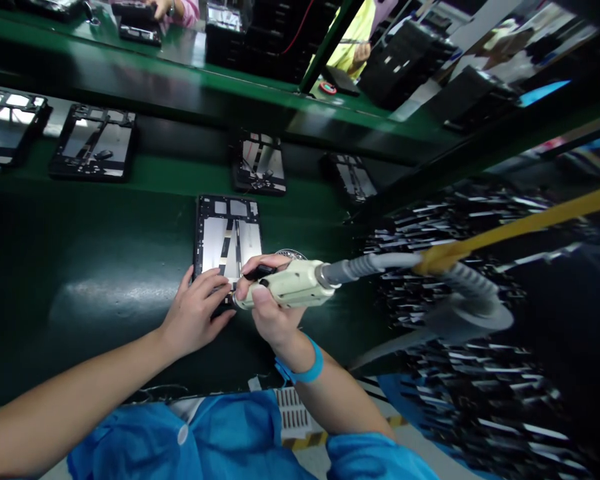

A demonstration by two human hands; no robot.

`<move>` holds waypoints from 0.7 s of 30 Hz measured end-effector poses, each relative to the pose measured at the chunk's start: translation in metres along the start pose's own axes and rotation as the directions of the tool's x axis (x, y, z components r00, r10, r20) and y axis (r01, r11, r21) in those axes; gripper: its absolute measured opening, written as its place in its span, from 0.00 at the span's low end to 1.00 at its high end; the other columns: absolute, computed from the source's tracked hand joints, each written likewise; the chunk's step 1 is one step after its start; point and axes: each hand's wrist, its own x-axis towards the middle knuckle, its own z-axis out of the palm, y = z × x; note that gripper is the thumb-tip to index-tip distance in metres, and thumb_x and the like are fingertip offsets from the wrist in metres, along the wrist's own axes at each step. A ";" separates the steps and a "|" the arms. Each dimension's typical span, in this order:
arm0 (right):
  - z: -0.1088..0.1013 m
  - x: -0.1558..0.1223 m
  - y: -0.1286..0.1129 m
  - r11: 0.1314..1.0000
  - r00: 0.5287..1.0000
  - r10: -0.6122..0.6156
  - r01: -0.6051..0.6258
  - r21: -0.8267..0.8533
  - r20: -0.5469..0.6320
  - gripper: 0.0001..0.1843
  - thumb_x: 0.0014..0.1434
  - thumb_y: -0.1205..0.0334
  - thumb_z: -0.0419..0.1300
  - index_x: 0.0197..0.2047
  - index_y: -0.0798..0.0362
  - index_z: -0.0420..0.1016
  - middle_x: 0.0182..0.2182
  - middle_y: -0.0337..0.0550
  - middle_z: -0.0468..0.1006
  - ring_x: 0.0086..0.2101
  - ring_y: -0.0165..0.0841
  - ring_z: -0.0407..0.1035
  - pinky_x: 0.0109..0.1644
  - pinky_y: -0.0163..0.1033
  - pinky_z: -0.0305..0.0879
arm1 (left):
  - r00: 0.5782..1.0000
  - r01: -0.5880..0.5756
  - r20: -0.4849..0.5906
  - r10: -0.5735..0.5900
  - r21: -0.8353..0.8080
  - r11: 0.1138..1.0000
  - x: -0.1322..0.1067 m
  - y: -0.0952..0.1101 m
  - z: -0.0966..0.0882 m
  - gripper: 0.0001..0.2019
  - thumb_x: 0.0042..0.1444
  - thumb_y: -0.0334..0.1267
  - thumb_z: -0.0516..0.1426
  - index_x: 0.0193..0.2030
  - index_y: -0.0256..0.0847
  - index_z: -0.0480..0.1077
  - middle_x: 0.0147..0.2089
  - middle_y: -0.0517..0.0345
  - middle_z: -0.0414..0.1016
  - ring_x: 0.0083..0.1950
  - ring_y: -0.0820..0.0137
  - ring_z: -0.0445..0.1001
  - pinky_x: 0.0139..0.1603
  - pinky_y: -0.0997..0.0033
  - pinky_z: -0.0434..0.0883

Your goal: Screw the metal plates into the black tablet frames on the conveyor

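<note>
On the green bench in front of me lies an opened tablet (pixel 210 243) in a black frame, its silvery inside facing up. My left hand (pixel 195 310) rests over the tablet's near left corner, fingers spread across its edge. In my right hand (pixel 273 317) is a pale green electric screwdriver (pixel 300 283), gripped around its body with the tip pointing left at the tablet's near end. My fingers and the tool hide that end, so I cannot see what the tip touches. A round metal-rimmed dish (pixel 291 255) shows partly behind the screwdriver.
More opened tablets (pixel 96 141) (pixel 259 162) stand in a row behind, below a green shelf (pixel 180 87). A grey cable (pixel 380 262) and yellow strap (pixel 530 220) run right from the tool. Dense stacked dark parts (pixel 480 373) fill the right side. Other people's hands (pixel 363 52) work beyond the shelf.
</note>
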 end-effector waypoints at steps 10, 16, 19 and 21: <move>-0.002 -0.003 -0.002 0.995 0.991 -0.099 0.100 -0.007 0.087 0.17 0.64 0.61 0.65 0.55 0.45 0.70 0.41 0.41 0.76 0.31 0.32 0.75 0.40 0.44 0.78 | 0.999 0.015 -0.038 -0.015 0.002 1.000 0.002 0.000 0.009 0.15 0.66 0.38 0.59 0.58 0.43 0.73 0.60 0.46 0.77 0.68 0.54 0.70 0.72 0.36 0.57; 0.001 -0.003 0.007 0.989 0.987 -0.141 0.144 -0.026 0.076 0.17 0.62 0.63 0.65 0.54 0.46 0.70 0.40 0.42 0.76 0.34 0.35 0.77 0.38 0.44 0.78 | 0.998 0.042 -0.045 -0.039 0.082 0.996 0.005 -0.006 0.010 0.15 0.64 0.37 0.61 0.57 0.48 0.75 0.59 0.48 0.75 0.65 0.54 0.69 0.69 0.41 0.64; 0.003 -0.001 0.008 0.994 0.990 -0.108 0.111 -0.024 0.095 0.15 0.62 0.63 0.65 0.52 0.46 0.72 0.38 0.40 0.76 0.32 0.33 0.76 0.36 0.41 0.77 | 0.998 0.031 -0.066 -0.020 0.159 0.987 0.010 -0.010 0.006 0.13 0.62 0.39 0.63 0.53 0.47 0.77 0.55 0.47 0.74 0.59 0.54 0.70 0.56 0.49 0.71; 0.002 0.001 0.005 0.999 0.993 -0.049 0.051 -0.014 0.107 0.13 0.63 0.61 0.65 0.50 0.47 0.72 0.38 0.40 0.77 0.29 0.30 0.74 0.33 0.39 0.76 | 0.999 0.011 -0.041 -0.002 0.210 0.978 0.011 -0.011 0.000 0.12 0.61 0.40 0.64 0.52 0.47 0.78 0.52 0.47 0.74 0.55 0.53 0.70 0.50 0.51 0.72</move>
